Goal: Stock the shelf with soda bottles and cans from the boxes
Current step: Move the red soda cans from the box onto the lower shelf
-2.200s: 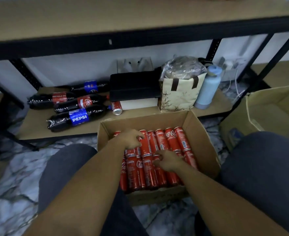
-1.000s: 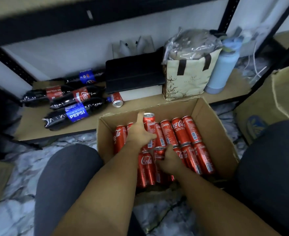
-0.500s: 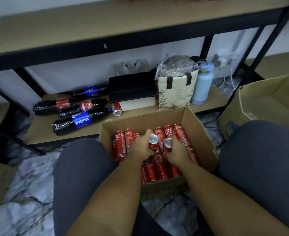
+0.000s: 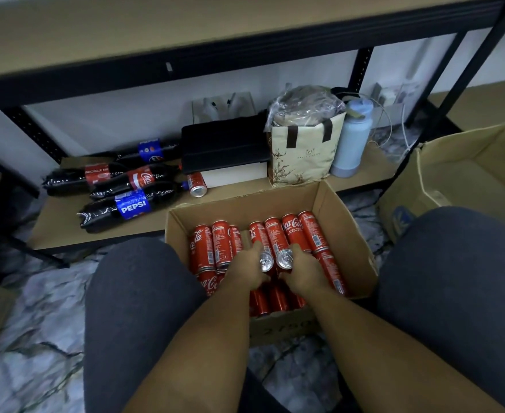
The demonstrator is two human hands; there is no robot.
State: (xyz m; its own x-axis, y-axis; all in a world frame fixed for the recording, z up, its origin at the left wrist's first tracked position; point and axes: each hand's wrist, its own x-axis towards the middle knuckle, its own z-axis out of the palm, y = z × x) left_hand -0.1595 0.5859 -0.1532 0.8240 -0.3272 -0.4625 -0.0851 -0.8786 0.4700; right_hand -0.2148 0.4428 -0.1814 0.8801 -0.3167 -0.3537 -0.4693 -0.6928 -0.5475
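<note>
A cardboard box [image 4: 343, 222] on the floor between my knees holds several red Coca-Cola cans [image 4: 212, 245] lying in rows. My left hand [image 4: 246, 271] is shut on one red can [image 4: 265, 260], its silver top facing me. My right hand [image 4: 303, 271] is shut on a second red can [image 4: 284, 259] right beside it. Both cans are raised just above the rows. On the low shelf [image 4: 63, 222] lie several dark soda bottles [image 4: 129, 205] and one loose red can [image 4: 197, 184].
A black case on a white box [image 4: 224, 150], a beige tote bag [image 4: 302, 150] and a pale blue flask [image 4: 351, 138] stand on the low shelf. An open cardboard box [image 4: 465, 171] sits at right. The upper shelf board [image 4: 185, 31] overhangs. The floor is marbled.
Both hands went from resting on the rows to each gripping a can and lifting it, silver tops toward me. The view tilted up and down meanwhile.
</note>
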